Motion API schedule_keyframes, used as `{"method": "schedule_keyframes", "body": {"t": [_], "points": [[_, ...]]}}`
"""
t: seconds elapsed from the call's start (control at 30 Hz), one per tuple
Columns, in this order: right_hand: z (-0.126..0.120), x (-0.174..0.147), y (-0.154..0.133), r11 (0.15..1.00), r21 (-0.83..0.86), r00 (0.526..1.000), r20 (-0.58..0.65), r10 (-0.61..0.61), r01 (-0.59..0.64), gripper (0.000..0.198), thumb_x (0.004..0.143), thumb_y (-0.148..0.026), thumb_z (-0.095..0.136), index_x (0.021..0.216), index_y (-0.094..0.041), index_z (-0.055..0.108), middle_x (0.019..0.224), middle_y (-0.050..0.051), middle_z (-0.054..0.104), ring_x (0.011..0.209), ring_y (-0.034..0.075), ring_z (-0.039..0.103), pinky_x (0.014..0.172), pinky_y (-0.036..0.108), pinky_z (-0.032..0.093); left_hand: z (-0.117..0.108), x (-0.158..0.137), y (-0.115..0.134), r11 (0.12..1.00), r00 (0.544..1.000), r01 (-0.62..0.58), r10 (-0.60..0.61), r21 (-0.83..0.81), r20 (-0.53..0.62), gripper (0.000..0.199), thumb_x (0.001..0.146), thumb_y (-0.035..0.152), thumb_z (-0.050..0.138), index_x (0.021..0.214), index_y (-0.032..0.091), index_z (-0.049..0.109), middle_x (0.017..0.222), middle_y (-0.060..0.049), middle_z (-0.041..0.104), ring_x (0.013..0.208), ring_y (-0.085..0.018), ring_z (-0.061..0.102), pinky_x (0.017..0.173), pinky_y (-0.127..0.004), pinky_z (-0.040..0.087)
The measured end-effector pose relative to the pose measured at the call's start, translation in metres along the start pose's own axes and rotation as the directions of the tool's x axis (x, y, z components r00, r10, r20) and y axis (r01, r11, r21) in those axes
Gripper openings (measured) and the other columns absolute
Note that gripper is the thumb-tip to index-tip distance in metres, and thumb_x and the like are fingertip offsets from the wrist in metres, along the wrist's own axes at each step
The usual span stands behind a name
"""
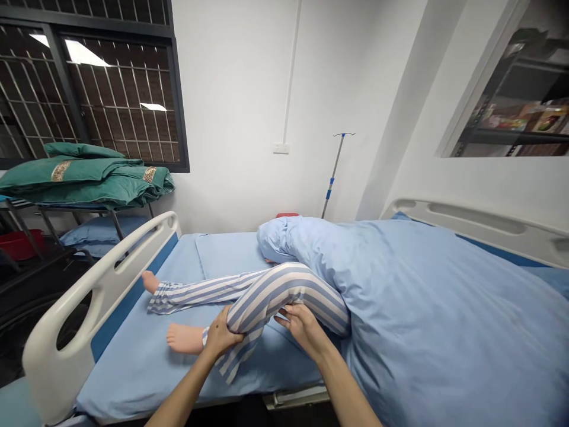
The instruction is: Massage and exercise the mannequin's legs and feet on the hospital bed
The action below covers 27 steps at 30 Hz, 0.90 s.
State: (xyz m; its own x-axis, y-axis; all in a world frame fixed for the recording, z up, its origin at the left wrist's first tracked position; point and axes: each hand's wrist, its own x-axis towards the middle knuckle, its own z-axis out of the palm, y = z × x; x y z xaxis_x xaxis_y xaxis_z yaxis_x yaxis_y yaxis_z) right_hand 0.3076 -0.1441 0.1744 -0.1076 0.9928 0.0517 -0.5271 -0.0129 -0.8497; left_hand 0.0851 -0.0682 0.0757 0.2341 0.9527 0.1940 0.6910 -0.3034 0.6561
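Observation:
A figure that looks like a care manikin lies on the bed, its legs in blue-and-white striped trousers (288,284). The nearer leg is bent, knee raised, with its bare foot (184,338) on the sheet. My left hand (222,333) is wrapped round the lower part of this leg, above the ankle. Behind the bent knee, my right hand (304,329) supports the leg from below, its fingertips partly hidden by the trouser cloth. The other leg stretches toward the footboard, bare foot (150,281) showing. A light blue quilt (422,296) covers the figure from the thighs up.
At the left stands the white footboard (75,320), at the right the headboard (480,222). An infusion pole (334,172) rises behind the bed. Folded green quilts (89,178) are stacked on a rack by the barred window (124,101).

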Motion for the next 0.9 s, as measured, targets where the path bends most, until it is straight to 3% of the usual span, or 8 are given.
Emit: {"method": "schedule_keyframes", "body": {"t": [0.17,0.5,0.7,0.9], "points": [[-0.001,-0.001,0.008,0.996,-0.081,0.999,-0.05,0.016,-0.02,0.02,0.068,-0.028,0.064,0.087,-0.019,0.062,0.105,0.005,0.062,0.104,0.023,0.051,0.089,0.038,0.037,0.021,-0.007,-0.011,0.999,0.998,0.004,-0.007,-0.047,-0.06,0.06,0.055,0.027,0.067,0.11,0.025,0.042,0.096,0.002,0.059,0.088,-0.018,0.055,0.072,-0.024,0.04],[0.002,0.003,0.012,0.999,-0.028,0.995,-0.1,0.018,-0.021,0.018,0.065,-0.027,0.067,0.081,-0.018,0.062,0.098,0.005,0.063,0.102,0.023,0.052,0.089,0.04,0.038,0.021,-0.006,-0.016,0.999,0.999,0.041,-0.04,0.034,-0.021,0.062,0.057,0.034,0.067,0.112,0.025,0.041,0.1,0.0,0.059,0.092,-0.019,0.055,0.07,-0.025,0.039],[0.008,0.002,0.012,1.0,0.023,0.991,-0.136,0.017,-0.014,0.014,0.064,-0.023,0.067,0.074,-0.017,0.061,0.087,0.004,0.064,0.093,0.02,0.055,0.085,0.039,0.04,0.007,-0.001,-0.012,0.993,0.994,0.053,-0.063,0.102,0.091,0.055,0.054,0.03,0.066,0.104,0.024,0.044,0.088,0.003,0.06,0.081,-0.018,0.057,0.062,-0.022,0.035],[0.016,-0.002,0.026,0.992,0.125,0.987,-0.153,0.047,-0.028,0.014,0.062,-0.022,0.068,0.071,-0.017,0.059,0.087,0.004,0.064,0.086,0.02,0.057,0.083,0.039,0.042,-0.022,-0.004,-0.022,0.98,0.988,0.04,-0.067,0.193,0.136,0.058,0.053,0.029,0.063,0.107,0.025,0.042,0.094,0.001,0.061,0.086,-0.022,0.057,0.062,-0.023,0.034]]}}
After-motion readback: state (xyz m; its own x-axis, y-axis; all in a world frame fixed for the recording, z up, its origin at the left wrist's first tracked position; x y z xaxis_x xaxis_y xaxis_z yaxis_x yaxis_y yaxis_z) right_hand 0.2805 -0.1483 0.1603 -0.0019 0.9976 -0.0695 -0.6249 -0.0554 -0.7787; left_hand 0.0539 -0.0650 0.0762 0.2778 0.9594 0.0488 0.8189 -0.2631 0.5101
